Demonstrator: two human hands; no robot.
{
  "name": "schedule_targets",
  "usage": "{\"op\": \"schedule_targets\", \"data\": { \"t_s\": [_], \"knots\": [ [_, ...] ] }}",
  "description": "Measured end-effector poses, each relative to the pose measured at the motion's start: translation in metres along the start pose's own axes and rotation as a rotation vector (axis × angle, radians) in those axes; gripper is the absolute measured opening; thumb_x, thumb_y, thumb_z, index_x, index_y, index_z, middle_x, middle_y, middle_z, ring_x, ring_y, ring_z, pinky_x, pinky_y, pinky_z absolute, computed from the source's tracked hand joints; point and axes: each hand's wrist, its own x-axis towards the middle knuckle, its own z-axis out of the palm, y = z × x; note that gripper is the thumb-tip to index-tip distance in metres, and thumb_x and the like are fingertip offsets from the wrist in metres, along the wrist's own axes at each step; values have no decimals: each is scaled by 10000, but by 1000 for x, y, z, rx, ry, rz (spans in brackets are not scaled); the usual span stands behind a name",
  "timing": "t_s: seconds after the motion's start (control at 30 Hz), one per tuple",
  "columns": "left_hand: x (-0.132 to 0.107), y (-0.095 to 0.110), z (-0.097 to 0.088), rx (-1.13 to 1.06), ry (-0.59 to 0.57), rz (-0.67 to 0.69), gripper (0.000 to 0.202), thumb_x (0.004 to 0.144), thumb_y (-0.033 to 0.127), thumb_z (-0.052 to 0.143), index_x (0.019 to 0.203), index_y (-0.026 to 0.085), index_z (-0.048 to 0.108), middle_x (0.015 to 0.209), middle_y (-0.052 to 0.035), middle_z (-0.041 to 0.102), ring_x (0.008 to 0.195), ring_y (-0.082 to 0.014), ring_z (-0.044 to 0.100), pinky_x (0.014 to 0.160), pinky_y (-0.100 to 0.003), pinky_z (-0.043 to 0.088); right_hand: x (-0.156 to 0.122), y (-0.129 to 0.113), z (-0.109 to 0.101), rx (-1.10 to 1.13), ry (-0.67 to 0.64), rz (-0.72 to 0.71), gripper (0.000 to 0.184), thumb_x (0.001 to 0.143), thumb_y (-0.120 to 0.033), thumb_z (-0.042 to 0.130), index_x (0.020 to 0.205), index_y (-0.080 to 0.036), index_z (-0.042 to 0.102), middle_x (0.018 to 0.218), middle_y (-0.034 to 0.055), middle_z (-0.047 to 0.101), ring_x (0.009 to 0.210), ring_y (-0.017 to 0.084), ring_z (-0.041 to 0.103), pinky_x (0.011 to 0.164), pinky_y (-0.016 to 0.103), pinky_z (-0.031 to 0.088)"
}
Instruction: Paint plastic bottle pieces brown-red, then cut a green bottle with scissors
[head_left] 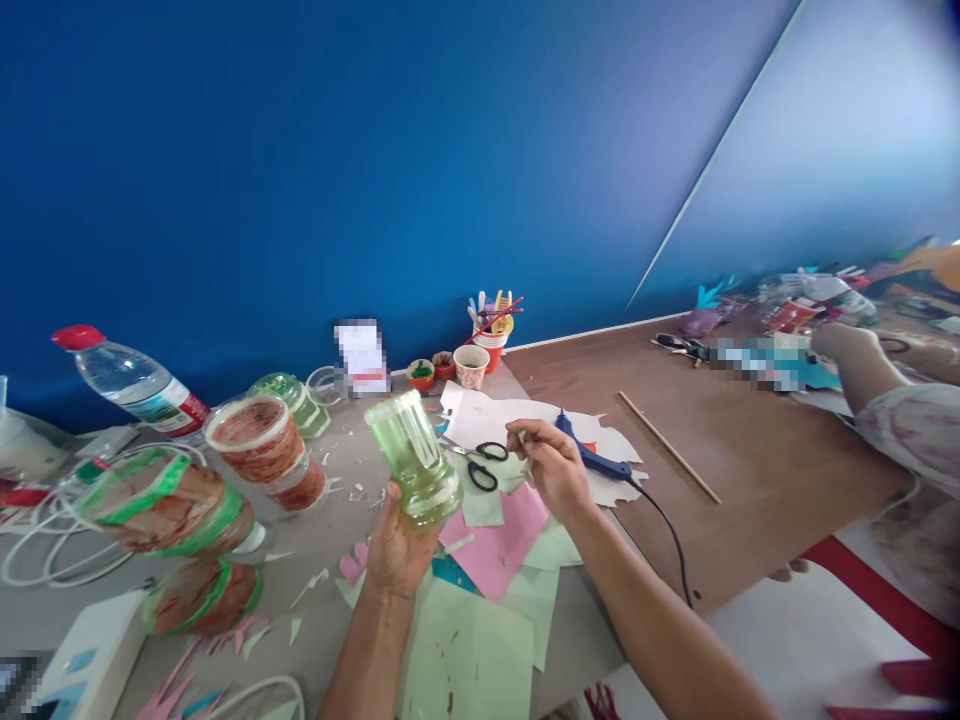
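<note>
My left hand (401,550) is wrapped round the lower part of a cut-off, see-through green plastic bottle (416,465), which tilts to the left above the table. To the right of it, my right hand (551,460) is closed in a pinch; whatever lies between the fingertips is too small to make out. Black-handled scissors (484,474) lie just left of that hand, on paper. A blue glue gun (600,460) with a black cord rests right behind it on a white sheet (510,415). Below are pink paper (499,550) and pale green paper (469,650).
On the left stand a red-capped water bottle (142,385), a brown-painted plastic cup (262,445) and green-taped containers (172,500) among white cables. A cup of brushes (491,335) is at the wall. A wooden stick (667,445) lies right. Another person's arm (862,370) reaches in.
</note>
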Motion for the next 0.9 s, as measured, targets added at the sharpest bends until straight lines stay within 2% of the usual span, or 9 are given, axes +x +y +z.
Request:
{"op": "schedule_targets", "data": {
  "t_s": [0.1,0.17,0.3,0.4,0.53,0.63,0.7,0.8,0.9],
  "knots": [
    [1,-2,2,23,32,-18,467,786,470,738,1197,261,662,1121,-60,723,1026,-239,667,908,-386,510,-1,-7,0,132,-31,4,316,671,-331,665,915,-165,778,583,-3,542,570,144,457,555,299,340],
    [1,-3,3,21,46,-36,450,778,463,749,1166,251,671,1120,-54,720,1045,-237,659,921,-384,506,-1,-10,0,178,-26,14,369,716,-409,685,983,-166,755,516,-41,457,491,121,367,522,293,300],
    [3,-8,5,41,99,-42,426,723,455,799,1064,220,698,1028,-39,736,1005,-219,666,929,-370,501,-2,-10,3,232,-34,114,309,786,-400,674,995,-180,729,417,-97,333,408,91,228,491,279,265],
    [4,-10,5,74,127,-46,388,741,440,788,1039,207,700,992,-36,735,986,-209,669,940,-368,491,-6,-11,8,310,-94,130,182,718,-302,715,871,-204,728,462,-72,408,434,101,321,529,296,352],
    [6,-10,5,122,119,-59,400,760,461,764,1059,206,694,1017,-46,728,963,-200,671,917,-358,494,-16,-13,17,468,-200,159,148,602,-204,757,725,-229,678,799,13,602,644,141,533,678,336,481],
    [7,-10,4,124,108,-44,398,781,463,742,1090,220,684,1047,-43,726,980,-192,664,925,-357,488,-18,-11,20,523,-197,219,176,618,-127,749,667,-233,618,1021,40,630,908,199,619,834,365,518],
    [8,-10,4,118,110,-40,389,783,449,744,1093,223,683,1043,-36,729,986,-186,663,940,-354,482,-17,-8,19,546,-191,257,206,641,-92,746,664,-229,593,1066,37,642,953,194,634,861,358,527],
    [8,-9,5,120,145,-51,409,756,444,768,1079,206,686,1015,-41,735,977,-194,669,934,-354,488,-14,-4,16,575,-209,303,173,691,-122,752,742,-229,626,961,14,669,696,117,619,645,267,533],
    [8,-8,6,124,190,-67,419,730,440,790,1051,188,694,988,-52,742,948,-203,683,913,-354,502,-12,-1,16,594,-207,329,106,762,-233,740,845,-222,676,671,-38,599,425,58,409,436,203,405]
  ]
}}
